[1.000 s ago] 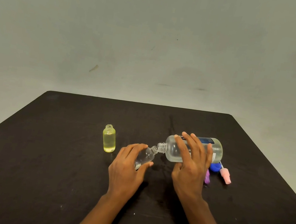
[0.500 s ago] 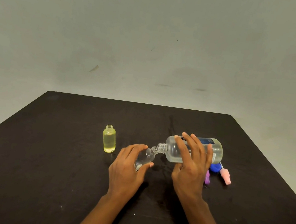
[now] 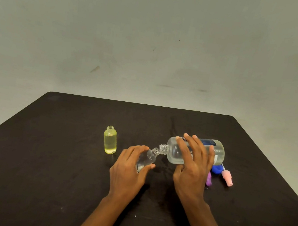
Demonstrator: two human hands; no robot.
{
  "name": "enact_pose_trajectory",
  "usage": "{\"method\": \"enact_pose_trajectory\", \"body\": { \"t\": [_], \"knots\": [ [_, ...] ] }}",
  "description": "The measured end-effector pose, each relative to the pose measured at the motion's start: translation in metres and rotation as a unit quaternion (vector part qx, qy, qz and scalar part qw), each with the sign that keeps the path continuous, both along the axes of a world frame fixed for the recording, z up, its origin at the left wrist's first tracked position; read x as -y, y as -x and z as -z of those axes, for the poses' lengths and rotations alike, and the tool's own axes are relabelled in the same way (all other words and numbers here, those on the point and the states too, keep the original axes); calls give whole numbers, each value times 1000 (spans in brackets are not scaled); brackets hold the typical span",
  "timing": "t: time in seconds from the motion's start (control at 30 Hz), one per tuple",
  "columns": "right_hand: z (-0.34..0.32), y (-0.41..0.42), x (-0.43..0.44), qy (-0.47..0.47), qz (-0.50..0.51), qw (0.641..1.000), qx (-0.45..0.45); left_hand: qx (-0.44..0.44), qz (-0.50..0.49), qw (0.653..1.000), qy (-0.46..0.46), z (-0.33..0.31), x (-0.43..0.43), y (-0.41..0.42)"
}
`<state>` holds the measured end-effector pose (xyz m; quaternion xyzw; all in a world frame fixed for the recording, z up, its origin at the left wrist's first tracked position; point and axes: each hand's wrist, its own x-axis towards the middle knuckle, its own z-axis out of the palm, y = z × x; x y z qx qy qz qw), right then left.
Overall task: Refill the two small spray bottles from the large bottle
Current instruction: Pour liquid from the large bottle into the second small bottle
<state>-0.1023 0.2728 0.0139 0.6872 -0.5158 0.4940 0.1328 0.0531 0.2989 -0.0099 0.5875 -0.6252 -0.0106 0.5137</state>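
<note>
Clear small plastic bottle (image 3: 147,158) gripped in left hand (image 3: 129,170), large clear blue-labelled bottle (image 3: 174,153) grasped, tipped, in right hand (image 3: 193,168), mouth to mouth.

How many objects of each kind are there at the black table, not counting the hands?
Large bottles: 1 (large clear bottle)
Small bottles: 2 (small clear bottle, small yellow bottle)
Spray heads: 2 (pink spray head, purple spray head)
Caps: 1 (blue cap)
Total: 6
</note>
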Motion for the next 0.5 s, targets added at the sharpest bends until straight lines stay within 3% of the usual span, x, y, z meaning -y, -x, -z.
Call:
{"method": "enact_pose_trajectory", "body": {
  "t": [0.5],
  "knots": [
    [1, 0, 1, 0, -7, 1000, 0, 5, 1, 1000, -1, 0, 0, 0]
  ]
}}
